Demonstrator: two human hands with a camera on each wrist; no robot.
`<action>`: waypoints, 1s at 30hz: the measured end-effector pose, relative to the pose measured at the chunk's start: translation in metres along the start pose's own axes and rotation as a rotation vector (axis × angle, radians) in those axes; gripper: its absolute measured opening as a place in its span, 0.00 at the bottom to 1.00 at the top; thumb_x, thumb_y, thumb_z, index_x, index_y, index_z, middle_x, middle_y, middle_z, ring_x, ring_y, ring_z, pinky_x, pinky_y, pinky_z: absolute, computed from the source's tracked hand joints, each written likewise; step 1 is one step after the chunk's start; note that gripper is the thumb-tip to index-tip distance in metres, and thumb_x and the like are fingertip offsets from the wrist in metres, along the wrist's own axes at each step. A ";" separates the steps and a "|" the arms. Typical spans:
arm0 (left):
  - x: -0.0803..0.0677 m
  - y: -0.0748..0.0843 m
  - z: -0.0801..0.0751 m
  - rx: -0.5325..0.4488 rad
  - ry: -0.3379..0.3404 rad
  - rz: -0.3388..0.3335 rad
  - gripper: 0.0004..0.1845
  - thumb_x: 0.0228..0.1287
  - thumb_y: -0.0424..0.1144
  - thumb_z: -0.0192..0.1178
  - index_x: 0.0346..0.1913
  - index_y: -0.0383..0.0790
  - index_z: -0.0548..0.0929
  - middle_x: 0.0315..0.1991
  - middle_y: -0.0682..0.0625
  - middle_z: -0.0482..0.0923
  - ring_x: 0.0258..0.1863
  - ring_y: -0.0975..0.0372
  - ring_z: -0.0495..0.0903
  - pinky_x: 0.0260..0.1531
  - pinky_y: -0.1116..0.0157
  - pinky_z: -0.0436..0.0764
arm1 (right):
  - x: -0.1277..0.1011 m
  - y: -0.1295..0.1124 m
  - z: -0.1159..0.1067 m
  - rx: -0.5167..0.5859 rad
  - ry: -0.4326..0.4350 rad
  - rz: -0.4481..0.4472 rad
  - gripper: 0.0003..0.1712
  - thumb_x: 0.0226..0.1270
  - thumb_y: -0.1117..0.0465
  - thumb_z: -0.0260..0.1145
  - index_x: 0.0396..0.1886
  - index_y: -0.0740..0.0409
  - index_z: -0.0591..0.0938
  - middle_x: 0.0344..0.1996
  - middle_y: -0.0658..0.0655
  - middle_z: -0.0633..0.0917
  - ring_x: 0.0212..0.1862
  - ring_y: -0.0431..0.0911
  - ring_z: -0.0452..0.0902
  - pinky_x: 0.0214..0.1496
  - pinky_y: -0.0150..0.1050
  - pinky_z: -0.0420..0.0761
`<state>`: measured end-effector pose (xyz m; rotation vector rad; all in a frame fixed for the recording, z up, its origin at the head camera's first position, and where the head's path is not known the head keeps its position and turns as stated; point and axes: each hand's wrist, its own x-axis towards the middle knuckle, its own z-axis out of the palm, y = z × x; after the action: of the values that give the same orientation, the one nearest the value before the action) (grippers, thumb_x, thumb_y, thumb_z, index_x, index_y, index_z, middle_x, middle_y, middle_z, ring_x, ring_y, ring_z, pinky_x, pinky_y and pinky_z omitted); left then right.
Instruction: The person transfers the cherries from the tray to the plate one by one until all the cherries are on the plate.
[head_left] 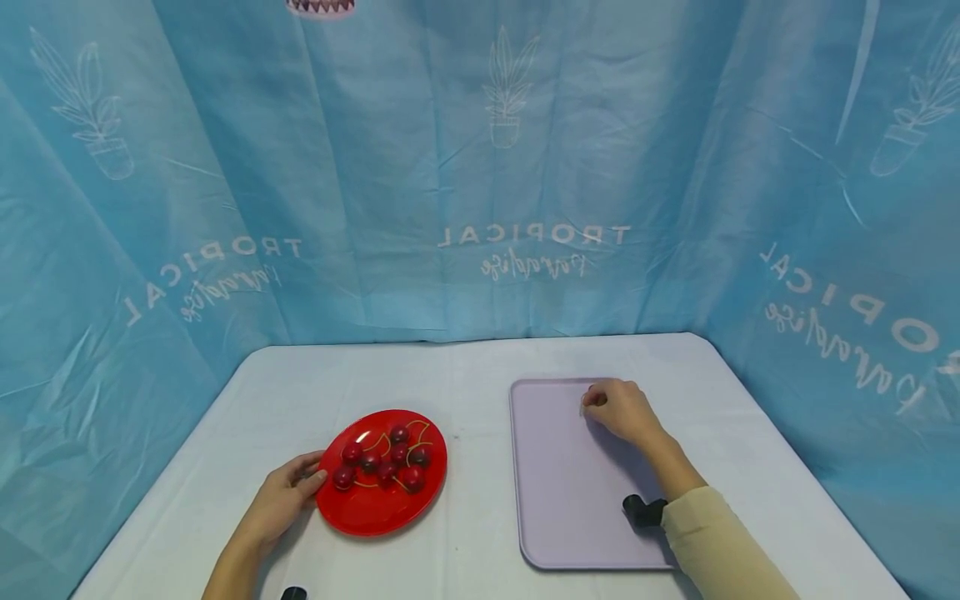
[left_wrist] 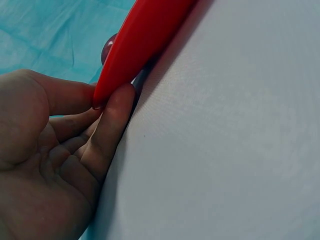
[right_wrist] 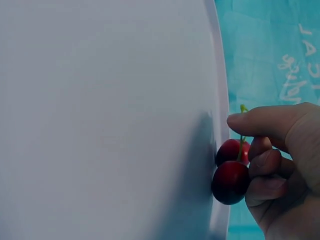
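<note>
A white tabletop stands before a wrinkled blue curtain printed with potted plants and the words "TROPICAL paradise" all around.

Two dark red, glossy cherries with a green stem, pinched in the grip of the right hand, touching the lilac tray near its far edge. Red round plate carrying more cherries, its rim touched by the left hand.

Head view looks down; wrist views sit close by the hands.
</note>
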<state>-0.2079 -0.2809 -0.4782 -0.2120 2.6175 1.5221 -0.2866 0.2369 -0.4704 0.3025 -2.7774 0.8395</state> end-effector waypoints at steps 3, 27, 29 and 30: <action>-0.001 0.000 -0.001 0.000 -0.003 0.012 0.26 0.68 0.38 0.56 0.66 0.31 0.67 0.58 0.35 0.71 0.49 0.52 0.78 0.40 0.63 0.83 | 0.000 0.001 -0.001 0.024 -0.001 0.006 0.01 0.54 0.64 0.70 0.26 0.54 0.85 0.19 0.46 0.79 0.24 0.42 0.72 0.27 0.38 0.73; 0.000 -0.002 0.000 -0.006 0.009 -0.013 0.25 0.68 0.36 0.55 0.66 0.32 0.67 0.58 0.34 0.72 0.48 0.53 0.78 0.40 0.62 0.83 | 0.004 -0.024 -0.001 0.489 -0.023 0.136 0.13 0.60 0.54 0.71 0.41 0.56 0.87 0.27 0.55 0.84 0.32 0.50 0.73 0.31 0.40 0.75; 0.000 -0.001 0.001 -0.003 0.008 -0.012 0.25 0.68 0.36 0.55 0.66 0.32 0.67 0.58 0.34 0.71 0.48 0.53 0.78 0.40 0.62 0.83 | 0.005 -0.027 -0.001 0.531 -0.039 0.153 0.14 0.60 0.52 0.71 0.42 0.55 0.87 0.29 0.55 0.84 0.34 0.51 0.73 0.33 0.42 0.75; 0.000 -0.001 0.001 -0.002 0.008 -0.014 0.25 0.68 0.36 0.55 0.66 0.32 0.67 0.58 0.34 0.71 0.48 0.53 0.78 0.40 0.62 0.83 | 0.005 -0.029 -0.001 0.548 -0.047 0.156 0.15 0.60 0.52 0.71 0.42 0.55 0.87 0.30 0.55 0.84 0.35 0.51 0.73 0.34 0.42 0.75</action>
<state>-0.2081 -0.2808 -0.4799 -0.2365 2.6155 1.5229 -0.2840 0.2132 -0.4535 0.1938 -2.5832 1.6471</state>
